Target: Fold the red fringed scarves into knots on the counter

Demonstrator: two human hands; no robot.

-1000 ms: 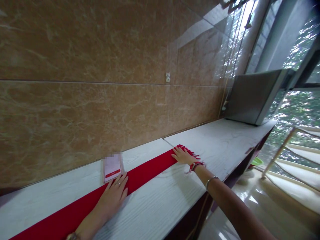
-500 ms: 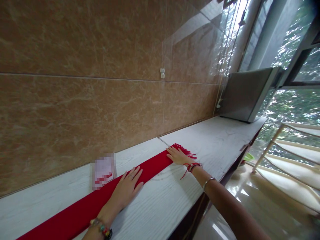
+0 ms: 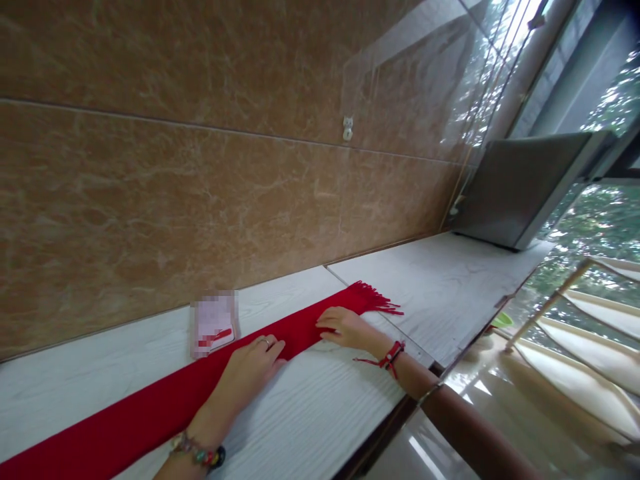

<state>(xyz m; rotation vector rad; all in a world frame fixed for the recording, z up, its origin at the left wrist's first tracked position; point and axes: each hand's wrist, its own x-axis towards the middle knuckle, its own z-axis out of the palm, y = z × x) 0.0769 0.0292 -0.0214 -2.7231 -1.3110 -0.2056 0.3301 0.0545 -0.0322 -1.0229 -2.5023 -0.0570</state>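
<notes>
A long red scarf (image 3: 150, 410) with a fringed far end (image 3: 377, 297) lies stretched flat along the white counter. My left hand (image 3: 247, 373), with a ring and a beaded bracelet, rests palm down on the scarf's middle, its fingers lightly bent. Farther along, my right hand (image 3: 347, 328) touches the scarf just short of the fringe. Its fingers are bent, and a gap shows between thumb and fingers. Neither hand has a fold of cloth visibly gripped. Behind the scarf, near my left hand, is a pixelated flat item (image 3: 215, 320) with red on it.
A brown marbled tile wall (image 3: 175, 200) runs along the back of the white counter (image 3: 430, 280). At its far end stands a grey metal box-like appliance (image 3: 520, 187). A tiered rack (image 3: 590, 333) and a green bowl (image 3: 501, 320) are on the right, by large windows.
My right hand has slid back from the fringe toward my left hand, and its fingers have bent. The left hand's spread fingers have drawn in. The view has shifted slightly.
</notes>
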